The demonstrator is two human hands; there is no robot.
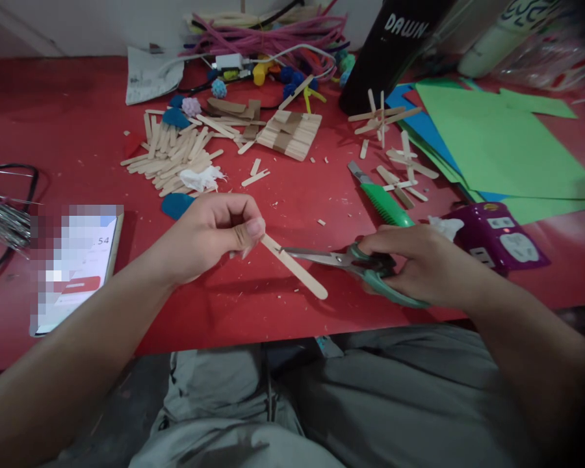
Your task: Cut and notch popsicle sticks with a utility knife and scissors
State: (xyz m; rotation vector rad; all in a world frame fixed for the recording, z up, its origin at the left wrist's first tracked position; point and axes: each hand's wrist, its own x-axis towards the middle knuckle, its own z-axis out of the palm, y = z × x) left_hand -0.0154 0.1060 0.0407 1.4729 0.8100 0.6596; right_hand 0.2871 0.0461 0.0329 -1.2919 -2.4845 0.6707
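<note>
Between thumb and fingers, my left hand (pixel 219 234) pinches one end of a wooden craft stick (pixel 299 272), which slants down to the right over the table's front part. My right hand (pixel 419 263) grips the green handles of a pair of scissors (pixel 322 257). The scissor tips meet the stick near a notch in its edge, close to my left fingers. Small wood chips lie on the red table (pixel 214 309) around them. Just beyond my right hand lies a green utility knife (pixel 383 203).
Behind my left hand lie a pile of craft sticks (pixel 175 153) and a bundled stack of sticks (pixel 292 135). Joined stick pieces (pixel 383 117) sit near a black bottle (pixel 390 55). Coloured paper (pixel 502 143) and a purple box (pixel 502 234) are right; a phone (pixel 85 273) is left.
</note>
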